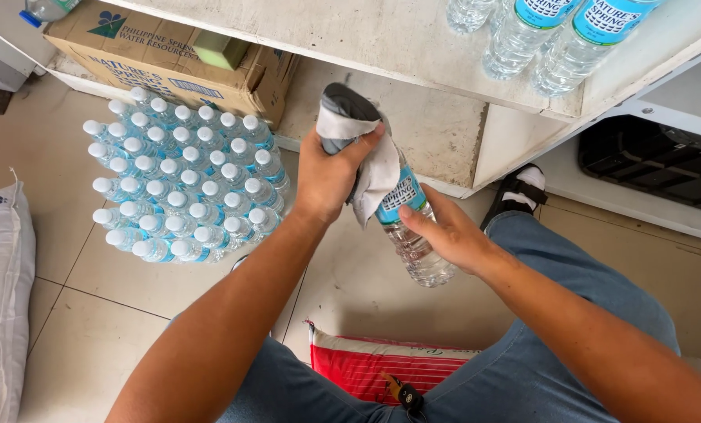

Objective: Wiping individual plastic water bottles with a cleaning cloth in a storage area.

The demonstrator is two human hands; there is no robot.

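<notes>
My left hand (pixel 328 174) is closed on a grey and white cloth (pixel 364 153) wrapped over the top of a clear plastic water bottle (pixel 419 251) with a blue label. My right hand (pixel 448 231) grips the same bottle around its middle, just below the label. The bottle tilts, its base pointing down to the right, and its cap is hidden under the cloth. Both hands are held above the tiled floor, over my knees in blue jeans.
A shrink-wrapped pack of several white-capped bottles (pixel 179 184) stands on the floor at left, behind it a cardboard box (pixel 162 59). A white shelf (pixel 413 47) above carries more bottles (pixel 558 35). A white sack (pixel 1 290) lies far left, a red sack (pixel 366 364) below.
</notes>
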